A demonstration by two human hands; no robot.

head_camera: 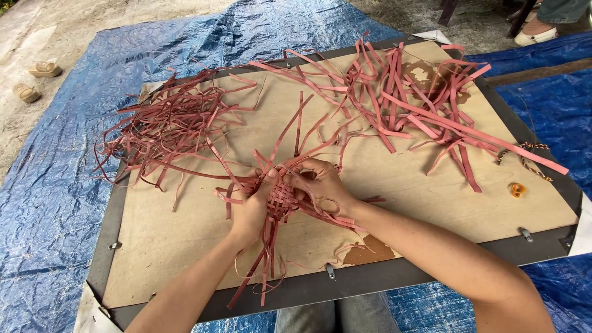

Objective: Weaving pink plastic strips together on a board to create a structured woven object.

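Woven strip piece [281,200] looks light, springy, loose-ended. Left hand [250,213] cups its lower edge, right hand [320,183] pinches strips on top; hold the woven core, not the tails.

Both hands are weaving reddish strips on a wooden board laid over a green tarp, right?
Not quite. The head view shows the tarp is blue, not green. The left hand and right hand do hold the woven reddish strips over the wooden board.
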